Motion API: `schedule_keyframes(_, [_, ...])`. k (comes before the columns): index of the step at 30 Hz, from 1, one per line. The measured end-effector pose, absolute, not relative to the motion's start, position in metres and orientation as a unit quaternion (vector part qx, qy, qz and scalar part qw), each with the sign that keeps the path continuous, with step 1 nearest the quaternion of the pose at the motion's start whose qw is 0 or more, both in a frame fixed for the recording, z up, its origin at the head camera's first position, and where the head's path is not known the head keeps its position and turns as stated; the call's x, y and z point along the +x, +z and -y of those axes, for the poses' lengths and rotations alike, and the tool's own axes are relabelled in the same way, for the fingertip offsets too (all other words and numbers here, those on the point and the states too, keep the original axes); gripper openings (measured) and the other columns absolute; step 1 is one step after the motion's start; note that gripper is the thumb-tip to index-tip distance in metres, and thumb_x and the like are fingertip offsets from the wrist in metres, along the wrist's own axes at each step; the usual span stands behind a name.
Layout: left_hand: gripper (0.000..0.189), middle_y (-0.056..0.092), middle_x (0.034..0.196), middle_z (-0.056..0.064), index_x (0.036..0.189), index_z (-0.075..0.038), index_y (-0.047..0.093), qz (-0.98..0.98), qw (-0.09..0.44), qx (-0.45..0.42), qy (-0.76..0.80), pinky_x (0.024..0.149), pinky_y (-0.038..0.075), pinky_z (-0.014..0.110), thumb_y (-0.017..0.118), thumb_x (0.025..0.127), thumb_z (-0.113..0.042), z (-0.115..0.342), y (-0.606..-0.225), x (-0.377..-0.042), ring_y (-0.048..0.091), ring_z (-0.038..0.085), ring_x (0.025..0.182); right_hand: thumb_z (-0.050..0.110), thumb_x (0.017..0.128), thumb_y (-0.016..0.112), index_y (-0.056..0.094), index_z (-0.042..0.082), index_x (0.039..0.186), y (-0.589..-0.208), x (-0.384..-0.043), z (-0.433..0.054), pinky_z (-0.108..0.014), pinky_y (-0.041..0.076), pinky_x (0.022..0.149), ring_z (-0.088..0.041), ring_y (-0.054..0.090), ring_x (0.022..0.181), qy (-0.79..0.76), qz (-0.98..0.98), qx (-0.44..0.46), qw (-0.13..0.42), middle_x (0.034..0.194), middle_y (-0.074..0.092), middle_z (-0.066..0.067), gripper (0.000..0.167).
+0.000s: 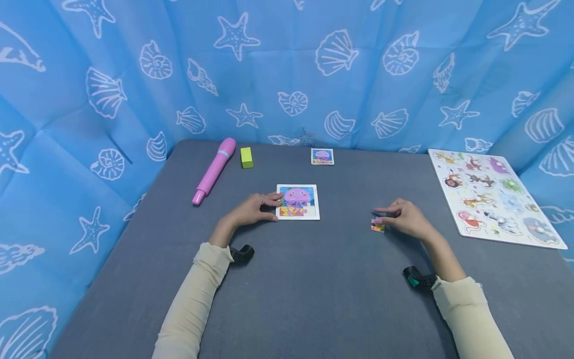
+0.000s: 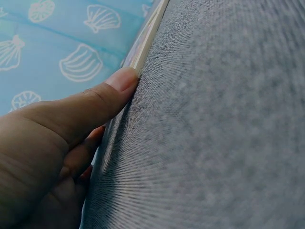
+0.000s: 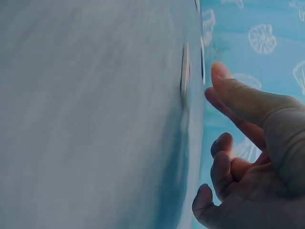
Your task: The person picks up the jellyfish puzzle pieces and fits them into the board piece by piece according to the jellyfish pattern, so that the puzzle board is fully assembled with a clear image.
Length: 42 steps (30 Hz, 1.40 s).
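A small white-framed jigsaw puzzle (image 1: 297,202) with a pink jellyfish picture lies flat on the table, bare white showing at its lower right. My left hand (image 1: 254,209) holds its left side, the thumb at the lower left corner and fingertips over the frame. In the left wrist view, the thumb (image 2: 124,80) presses against the frame's edge. Over to the right, a small colourful puzzle piece (image 1: 377,227) lies on the table. My right hand (image 1: 405,218) hovers at it, thumb tip overlapping its upper edge and index finger extended; thumb and index are apart from the piece in the right wrist view.
A small jellyfish picture card (image 1: 322,156) lies at the back, with a lime-green block (image 1: 246,157) and a pink wand-like stick (image 1: 215,170) to its left. An animal puzzle board (image 1: 495,199) rests along the right side. A blue curtain (image 1: 287,75) borders the table.
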State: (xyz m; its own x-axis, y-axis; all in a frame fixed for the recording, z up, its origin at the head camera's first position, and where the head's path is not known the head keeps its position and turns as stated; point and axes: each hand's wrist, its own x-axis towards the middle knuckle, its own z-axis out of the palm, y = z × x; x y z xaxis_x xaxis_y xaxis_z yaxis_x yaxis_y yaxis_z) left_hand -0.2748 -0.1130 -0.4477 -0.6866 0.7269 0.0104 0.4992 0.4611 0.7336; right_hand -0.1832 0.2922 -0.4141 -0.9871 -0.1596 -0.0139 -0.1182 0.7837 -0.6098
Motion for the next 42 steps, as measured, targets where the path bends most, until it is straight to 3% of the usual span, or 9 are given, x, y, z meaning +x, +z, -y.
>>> schedule_keyframes(10, [0.050, 0.037, 0.146, -0.001, 0.129, -0.012, 0.053, -0.845, 0.154, 0.355, 0.368, 0.114, 0.015, 0.048, 0.068, 0.083, -0.022, 0.120, -0.448, -0.275, 0.025, 0.017, 0.139, 0.021, 0.070, 0.079, 0.069, 0.003, 0.105, -0.424, -0.181, -0.306, -0.024, 0.027, 0.054, -0.009, 0.030, 0.063, -0.297, -0.943, -0.146, 0.026, 0.071, 0.044, -0.007, 0.041])
schedule_keyframes(19, [0.050, 0.037, 0.146, -0.003, 0.130, -0.012, 0.053, -0.844, 0.162, 0.351, 0.371, 0.115, 0.016, 0.046, 0.068, 0.083, -0.023, 0.118, -0.447, -0.276, 0.025, 0.015, 0.139, 0.016, 0.072, 0.078, 0.072, 0.003, 0.099, -0.434, -0.187, -0.309, -0.023, 0.029, 0.058, -0.010, 0.033, 0.067, -0.314, -0.936, -0.160, -0.012, 0.075, 0.047, -0.005, 0.031])
schedule_keyframes(28, [0.049, 0.037, 0.146, -0.003, 0.129, -0.013, 0.053, -0.844, 0.163, 0.351, 0.372, 0.115, 0.016, 0.047, 0.068, 0.083, -0.023, 0.118, -0.449, -0.276, 0.025, 0.015, 0.139, 0.017, 0.074, 0.077, 0.073, 0.005, 0.098, -0.436, -0.191, -0.309, -0.023, 0.027, 0.061, -0.011, 0.034, 0.072, -0.333, -0.928, -0.165, -0.001, 0.080, 0.047, -0.005, 0.027])
schedule_keyframes(42, [0.050, 0.037, 0.146, -0.005, 0.129, -0.015, 0.053, -0.852, 0.157, 0.350, 0.356, 0.115, 0.015, 0.043, 0.068, 0.083, -0.025, 0.113, -0.449, -0.276, 0.026, 0.013, 0.139, 0.017, 0.068, 0.081, 0.074, 0.005, 0.094, -0.423, -0.228, -0.225, -0.026, 0.032, 0.062, -0.019, 0.040, 0.073, -0.345, -0.922, -0.176, -0.010, 0.080, 0.051, -0.010, 0.029])
